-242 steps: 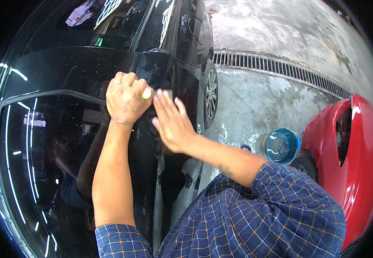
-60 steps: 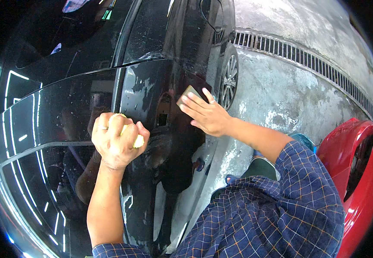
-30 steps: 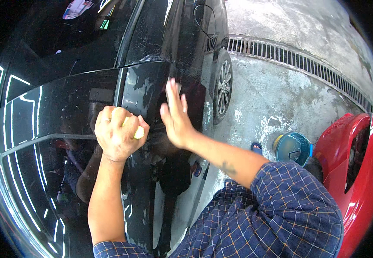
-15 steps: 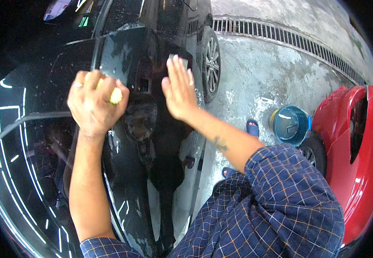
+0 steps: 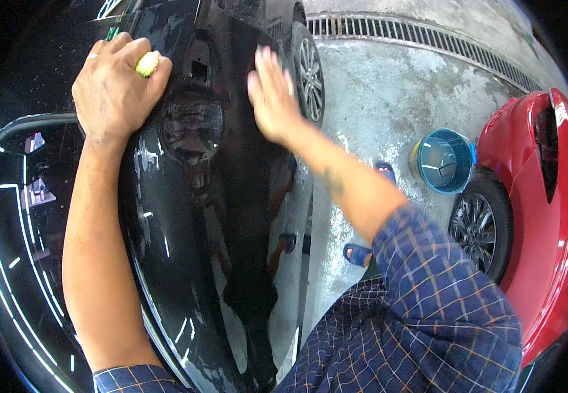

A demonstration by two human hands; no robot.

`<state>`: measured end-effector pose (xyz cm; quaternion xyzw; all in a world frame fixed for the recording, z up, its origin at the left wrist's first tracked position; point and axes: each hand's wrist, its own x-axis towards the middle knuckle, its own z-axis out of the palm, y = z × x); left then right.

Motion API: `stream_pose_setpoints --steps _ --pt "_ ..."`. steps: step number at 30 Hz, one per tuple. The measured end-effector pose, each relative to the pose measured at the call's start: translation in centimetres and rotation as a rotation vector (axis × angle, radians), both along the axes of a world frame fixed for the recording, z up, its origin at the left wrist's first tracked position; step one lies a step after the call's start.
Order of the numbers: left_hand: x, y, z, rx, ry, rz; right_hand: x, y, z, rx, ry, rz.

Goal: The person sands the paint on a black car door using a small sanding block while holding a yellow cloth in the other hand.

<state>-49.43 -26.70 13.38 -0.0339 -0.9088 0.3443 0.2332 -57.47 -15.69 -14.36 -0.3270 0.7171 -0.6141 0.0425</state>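
A black car [image 5: 166,209] with a wet, glossy surface fills the left half of the view. My left hand [image 5: 117,85] is closed around a fuzzy yellow-green sponge or cloth [image 5: 147,64], which peeks out beside the thumb; the rest is hidden under the fingers. It rests on the upper body of the car, above the window's edge. Farther right, my right hand [image 5: 274,98] lies flat against the car's side near a wheel [image 5: 310,78], fingers stretched out and slightly blurred. Whether anything lies under that palm is hidden.
On the wet grey floor [image 5: 362,85] stands a blue bucket [image 5: 446,164] holding liquid. A red car [image 5: 539,242] is parked at the right, its wheel [image 5: 480,226] close to the bucket. A metal drain grate [image 5: 415,38] runs across the back. My feet wear blue slippers [image 5: 357,254].
Both hands have moved farther away along the car, the left hand also leftward with the yellow-green sponge or cloth. A small pale patch near the right fingertips no longer shows.
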Motion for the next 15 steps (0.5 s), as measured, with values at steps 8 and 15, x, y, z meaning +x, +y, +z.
stream_pose_setpoints --steps 8,15 --pt "0.5 0.3 -0.3 0.043 -0.021 0.074 4.5 2.9 -3.3 0.012 -0.019 0.075" --pt "1.1 0.5 -0.1 0.048 -0.026 0.063 7.1 4.8 -2.8 0.015 -0.173 0.24"
